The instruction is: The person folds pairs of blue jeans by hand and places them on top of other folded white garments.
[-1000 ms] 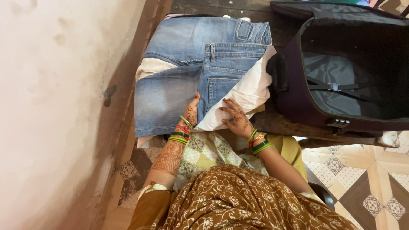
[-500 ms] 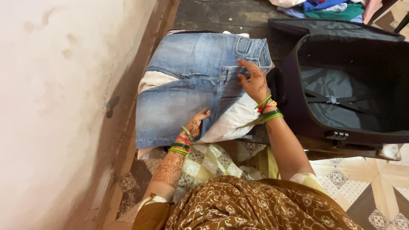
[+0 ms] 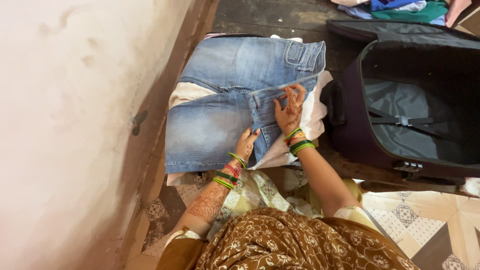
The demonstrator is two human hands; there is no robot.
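A pair of light blue jeans (image 3: 220,100) lies partly folded on top of a stack of clothes, with white cloth (image 3: 312,112) under it. My right hand (image 3: 290,107) grips the jeans' waistband edge and lifts it a little. My left hand (image 3: 246,145) lies with fingers spread on the near denim, next to the back pocket. Both wrists wear green and red bangles.
An open dark suitcase (image 3: 350,125) with a grey lining and straps stands at the right. A pale wall (image 3: 70,125) runs along the left. Several coloured clothes (image 3: 400,7) lie at the top right. Patterned floor tiles (image 3: 425,220) show at the lower right.
My right hand went from the white cloth up to the waistband, took hold of it and drew it back toward me. My left hand stayed on the near denim.
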